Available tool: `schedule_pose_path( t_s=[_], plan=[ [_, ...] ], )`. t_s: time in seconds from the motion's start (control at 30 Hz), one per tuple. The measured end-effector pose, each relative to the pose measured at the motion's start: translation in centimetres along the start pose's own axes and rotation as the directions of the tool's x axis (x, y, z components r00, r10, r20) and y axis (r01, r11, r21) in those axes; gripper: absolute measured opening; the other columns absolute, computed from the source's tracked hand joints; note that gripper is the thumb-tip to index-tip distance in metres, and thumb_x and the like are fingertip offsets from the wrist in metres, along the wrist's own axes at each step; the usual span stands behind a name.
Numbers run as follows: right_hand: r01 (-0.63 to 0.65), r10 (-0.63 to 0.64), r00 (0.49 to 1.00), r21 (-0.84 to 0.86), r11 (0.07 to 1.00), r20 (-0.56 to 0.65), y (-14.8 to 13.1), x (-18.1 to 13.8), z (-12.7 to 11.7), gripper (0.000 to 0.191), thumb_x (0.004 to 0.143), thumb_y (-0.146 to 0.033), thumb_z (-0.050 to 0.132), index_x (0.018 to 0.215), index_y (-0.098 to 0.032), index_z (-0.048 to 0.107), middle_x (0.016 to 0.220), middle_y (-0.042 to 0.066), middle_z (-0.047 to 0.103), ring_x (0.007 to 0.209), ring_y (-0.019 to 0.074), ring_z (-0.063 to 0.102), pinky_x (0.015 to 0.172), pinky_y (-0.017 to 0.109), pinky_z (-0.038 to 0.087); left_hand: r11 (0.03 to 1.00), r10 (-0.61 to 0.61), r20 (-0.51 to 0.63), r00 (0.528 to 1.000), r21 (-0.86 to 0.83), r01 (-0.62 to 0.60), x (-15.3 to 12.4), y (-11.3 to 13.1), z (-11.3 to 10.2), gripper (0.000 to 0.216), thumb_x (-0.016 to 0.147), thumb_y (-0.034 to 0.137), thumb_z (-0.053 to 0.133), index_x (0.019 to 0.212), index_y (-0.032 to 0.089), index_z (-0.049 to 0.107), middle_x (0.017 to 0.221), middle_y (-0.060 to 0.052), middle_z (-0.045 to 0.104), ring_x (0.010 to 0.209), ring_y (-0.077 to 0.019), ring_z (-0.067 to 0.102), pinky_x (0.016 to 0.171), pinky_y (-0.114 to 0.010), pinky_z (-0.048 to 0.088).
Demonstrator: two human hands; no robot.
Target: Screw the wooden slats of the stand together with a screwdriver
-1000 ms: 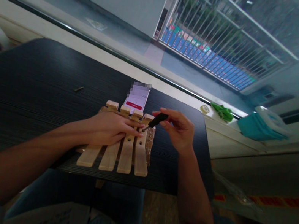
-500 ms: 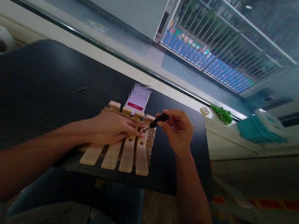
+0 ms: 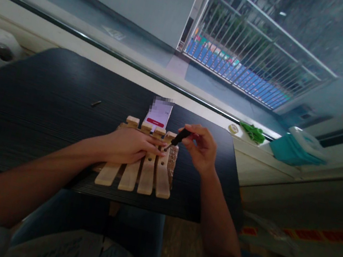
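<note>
Several pale wooden slats (image 3: 146, 178) lie side by side on a bubble-wrapped piece (image 3: 172, 159) at the front of the table. My left hand (image 3: 129, 144) rests flat across them, fingers stretched toward the rightmost slat. Pinched in my right hand (image 3: 202, 147) is a screwdriver (image 3: 180, 137) with a black handle, tilted down to the left. Its tip meets the upper hole of the rightmost slat, beside my left fingertips. Another dark hole shows lower on that slat. Whether a screw sits under the tip is too small to tell.
A phone (image 3: 159, 115) with a lit screen lies just behind the slats. Farther left on the black table (image 3: 48, 93) is a small metal rod (image 3: 96, 103). A tape roll (image 3: 233, 128), a green cloth (image 3: 252, 132) and a teal container (image 3: 297, 149) stand along the window sill.
My right hand has shifted slightly left and turned a little around the screwdriver handle. The left hand and slats keep their places; the whole view has moved slightly.
</note>
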State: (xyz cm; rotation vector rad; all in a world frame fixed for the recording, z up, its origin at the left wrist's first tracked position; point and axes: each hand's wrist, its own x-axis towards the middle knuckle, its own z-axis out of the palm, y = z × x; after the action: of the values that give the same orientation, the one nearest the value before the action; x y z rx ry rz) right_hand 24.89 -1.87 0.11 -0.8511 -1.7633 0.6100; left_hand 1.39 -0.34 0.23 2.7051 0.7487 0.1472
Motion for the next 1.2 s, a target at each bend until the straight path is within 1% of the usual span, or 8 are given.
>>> schedule_pose_path(
  t_s=[0.13,0.33,0.5,0.67,0.83,0.93,1.07,1.2],
  plan=[
    [-0.086,0.080,0.989,0.047,0.995,0.122,0.2,-0.1,-0.7,0.025,0.088,-0.036,0.060,0.112,-0.032,0.061,0.114,0.002,0.071,0.097,0.0170,0.068,0.079,0.038,0.058,1.000,0.002,0.012,1.000,-0.003,-0.002,0.0,0.0,-0.2,0.048,0.091,0.015,0.044,0.128,0.039,0.062,0.144,0.007,0.051,0.130,-0.0205,0.053,0.107,-0.037,0.044],
    [-0.151,0.126,0.975,0.131,0.980,0.183,-0.5,0.2,-1.1,0.028,0.085,-0.034,0.064,0.113,-0.033,0.060,0.104,-0.001,0.074,0.094,0.0153,0.071,0.082,0.036,0.059,1.000,0.009,0.005,1.000,0.002,-0.009,0.0,0.1,-0.2,0.049,0.091,0.013,0.043,0.128,0.038,0.062,0.143,0.007,0.053,0.130,-0.0203,0.053,0.107,-0.038,0.044],
    [-0.209,0.200,0.966,0.035,0.977,0.164,-1.2,0.4,-0.9,0.031,0.083,-0.040,0.066,0.112,-0.030,0.065,0.099,0.000,0.072,0.089,0.0166,0.070,0.084,0.038,0.059,1.000,-0.019,0.017,1.000,0.011,0.019,0.1,0.2,-0.2,0.050,0.090,0.013,0.044,0.127,0.040,0.062,0.142,0.007,0.053,0.130,-0.0213,0.054,0.106,-0.039,0.045],
    [-0.198,0.197,0.972,-0.004,0.980,0.130,-1.2,0.5,-0.5,0.030,0.083,-0.042,0.066,0.110,-0.031,0.067,0.081,-0.001,0.067,0.073,0.0143,0.064,0.072,0.036,0.057,1.000,-0.019,0.000,1.000,0.021,0.019,0.0,0.2,-0.1,0.049,0.090,0.013,0.044,0.127,0.040,0.063,0.142,0.008,0.053,0.130,-0.0210,0.054,0.105,-0.036,0.045],
    [-0.131,0.137,0.989,-0.095,0.987,0.060,-1.4,0.5,-0.3,0.027,0.082,-0.038,0.068,0.107,-0.029,0.068,0.075,-0.003,0.064,0.055,0.0097,0.045,0.056,0.032,0.046,0.998,-0.053,0.029,0.998,0.044,0.051,0.1,0.4,-0.4,0.053,0.089,0.011,0.043,0.128,0.042,0.061,0.143,0.009,0.052,0.127,-0.0217,0.056,0.104,-0.037,0.046],
    [-0.111,0.117,0.992,-0.120,0.987,0.041,-1.6,0.5,-0.1,0.025,0.082,-0.035,0.068,0.106,-0.028,0.068,0.079,-0.002,0.066,0.056,0.0093,0.042,0.055,0.031,0.043,0.997,-0.057,0.039,0.998,0.056,0.055,0.1,0.5,-0.4,0.053,0.089,0.011,0.043,0.128,0.043,0.061,0.143,0.010,0.052,0.127,-0.0217,0.056,0.104,-0.038,0.046],
    [-0.094,0.096,0.995,-0.131,0.987,0.012,-1.5,0.6,0.2,0.024,0.081,-0.035,0.069,0.104,-0.027,0.067,0.081,-0.002,0.067,0.056,0.0091,0.043,0.055,0.030,0.042,0.997,-0.039,0.022,0.999,0.068,0.037,0.0,0.3,-0.3,0.053,0.089,0.011,0.045,0.129,0.043,0.060,0.144,0.012,0.050,0.128,-0.0191,0.055,0.104,-0.033,0.045],
    [-0.065,0.062,0.998,-0.124,0.990,-0.029,-1.3,0.5,0.6,0.025,0.080,-0.037,0.070,0.102,-0.025,0.067,0.080,-0.001,0.066,0.057,0.0090,0.045,0.055,0.028,0.041,0.997,-0.043,0.033,0.999,0.059,0.041,0.0,0.3,-0.3,0.055,0.089,0.011,0.043,0.131,0.043,0.058,0.144,0.011,0.050,0.128,-0.0205,0.055,0.105,-0.038,0.045]
  ],
)
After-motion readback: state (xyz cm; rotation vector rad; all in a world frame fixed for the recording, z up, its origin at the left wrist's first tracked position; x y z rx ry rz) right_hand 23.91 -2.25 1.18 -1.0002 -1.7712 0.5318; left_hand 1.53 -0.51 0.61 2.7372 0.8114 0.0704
